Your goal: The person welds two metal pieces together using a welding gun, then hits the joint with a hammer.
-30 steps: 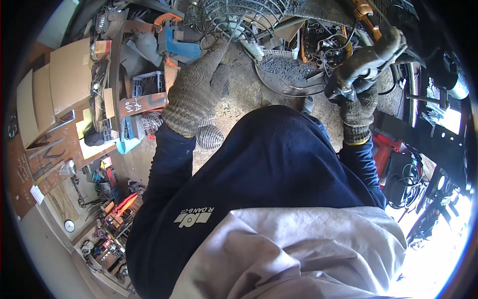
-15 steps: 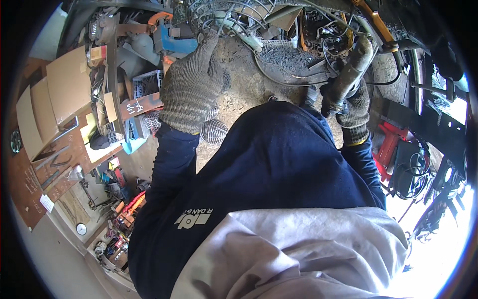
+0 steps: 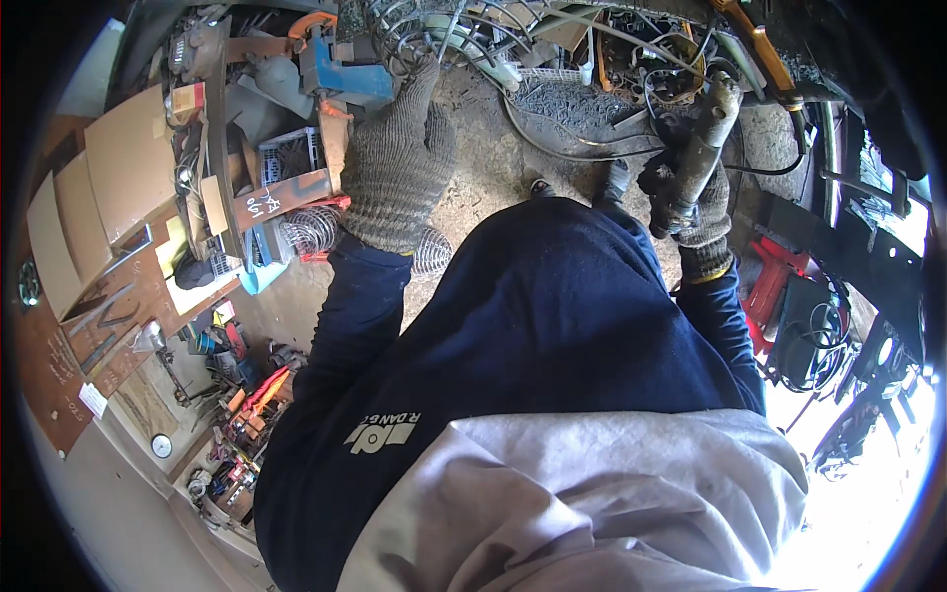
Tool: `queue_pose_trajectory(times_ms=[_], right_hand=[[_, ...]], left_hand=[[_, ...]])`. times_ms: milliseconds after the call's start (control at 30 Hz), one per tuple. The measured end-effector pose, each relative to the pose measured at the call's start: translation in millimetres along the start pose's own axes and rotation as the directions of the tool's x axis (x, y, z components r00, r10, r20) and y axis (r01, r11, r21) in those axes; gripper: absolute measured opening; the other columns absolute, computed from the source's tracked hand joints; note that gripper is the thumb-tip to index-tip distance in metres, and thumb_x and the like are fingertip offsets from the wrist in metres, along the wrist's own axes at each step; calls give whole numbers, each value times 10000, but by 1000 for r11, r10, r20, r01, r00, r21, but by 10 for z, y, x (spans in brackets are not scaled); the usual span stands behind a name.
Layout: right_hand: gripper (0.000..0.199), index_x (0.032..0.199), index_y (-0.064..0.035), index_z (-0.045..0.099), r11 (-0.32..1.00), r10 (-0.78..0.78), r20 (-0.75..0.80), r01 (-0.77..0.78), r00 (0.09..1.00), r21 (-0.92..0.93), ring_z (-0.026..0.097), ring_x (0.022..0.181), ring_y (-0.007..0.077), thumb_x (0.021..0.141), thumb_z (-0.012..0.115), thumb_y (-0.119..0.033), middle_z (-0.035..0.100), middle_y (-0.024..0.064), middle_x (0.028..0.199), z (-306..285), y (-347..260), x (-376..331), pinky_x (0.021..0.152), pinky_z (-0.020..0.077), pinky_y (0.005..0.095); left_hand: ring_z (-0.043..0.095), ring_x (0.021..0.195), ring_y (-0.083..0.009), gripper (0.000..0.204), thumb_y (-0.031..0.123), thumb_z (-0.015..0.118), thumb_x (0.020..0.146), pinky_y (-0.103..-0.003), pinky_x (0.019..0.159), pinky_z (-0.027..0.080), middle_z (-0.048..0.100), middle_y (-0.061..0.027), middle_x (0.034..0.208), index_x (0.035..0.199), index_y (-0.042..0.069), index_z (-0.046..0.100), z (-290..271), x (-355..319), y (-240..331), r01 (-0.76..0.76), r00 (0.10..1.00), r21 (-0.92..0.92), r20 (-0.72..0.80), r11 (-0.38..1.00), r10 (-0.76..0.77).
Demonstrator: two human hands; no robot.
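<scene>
Both my hands wear grey-brown knitted gloves. My left hand [image 3: 400,163] reaches forward, its fingers closed at the near edge of a round wire cage [image 3: 483,30] made of bent metal rods. The cage's far part runs out of the top of the view. My right hand [image 3: 705,212] is wrapped round a worn grey cylindrical tool [image 3: 702,148] with a stubby end pointing forward, away from me. Its exact kind I cannot make out. Part of that grip is hidden behind the tool.
Wire coils [image 3: 314,229] lie by a brown metal bar [image 3: 283,202] left of my left arm. A blue clamp-like tool [image 3: 340,74] sits farther forward. A cable [image 3: 562,153] crosses the dirty floor ahead. Red equipment [image 3: 771,281] stands at right; cardboard [image 3: 128,168] at left.
My left hand has shifted slightly right, and the wire cage has turned or moved with it. The grey tool in my right hand has tilted a little more upright.
</scene>
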State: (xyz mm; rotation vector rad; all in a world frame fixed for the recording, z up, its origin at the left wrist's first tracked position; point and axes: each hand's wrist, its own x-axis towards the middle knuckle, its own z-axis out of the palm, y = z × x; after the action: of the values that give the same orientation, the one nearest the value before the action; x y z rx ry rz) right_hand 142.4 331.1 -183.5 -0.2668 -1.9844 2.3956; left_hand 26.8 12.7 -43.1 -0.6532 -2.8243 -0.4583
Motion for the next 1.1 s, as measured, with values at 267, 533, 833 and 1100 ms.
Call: queue_pose_trajectory(times_ms=[267, 533, 833, 1100], right_hand=[[498, 1299, -29, 531, 991, 99, -18, -97, 995, 96, 607, 1080, 168, 850, 737, -93, 630, 95, 1214, 166, 58, 144, 916, 488, 317], [398, 1363, -1, 444, 991, 34, 12, -32, 999, -132, 652, 860, 233, 983, 485, -111, 595, 191, 1241, 110, 284, 298, 717, 580, 369], [394, 1333, -6, 476, 996, 12, 4, -11, 1000, -90, 661, 896, 211, 947, 545, -48, 614, 168, 1225, 152, 361, 337, 741, 587, 346], [362, 1291, -6, 498, 994, 79, -3, -78, 997, 76, 658, 887, 197, 936, 563, -21, 627, 146, 1183, 282, 254, 364, 740, 585, 342]], left_hand=[[707, 793, -293, 370, 190, 639, 898, -376, 698, 550, 703, -165, 906, 1264, 138, 629, 80, 4, 36, 79, 997, 28, -13, 996, -79], [714, 825, -284, 366, 190, 655, 890, -376, 714, 558, 711, -162, 940, 1249, 117, 633, 129, 26, -7, -10, 996, 18, -94, 1000, 12], [715, 753, -281, 353, 190, 664, 888, -368, 663, 558, 714, -155, 859, 1231, 110, 644, 138, 15, -23, -19, 994, 48, -106, 999, 24], [716, 739, -259, 353, 182, 666, 888, -351, 657, 556, 714, -159, 867, 1231, 103, 647, 138, 11, -15, -11, 994, 13, -111, 1000, 12]])
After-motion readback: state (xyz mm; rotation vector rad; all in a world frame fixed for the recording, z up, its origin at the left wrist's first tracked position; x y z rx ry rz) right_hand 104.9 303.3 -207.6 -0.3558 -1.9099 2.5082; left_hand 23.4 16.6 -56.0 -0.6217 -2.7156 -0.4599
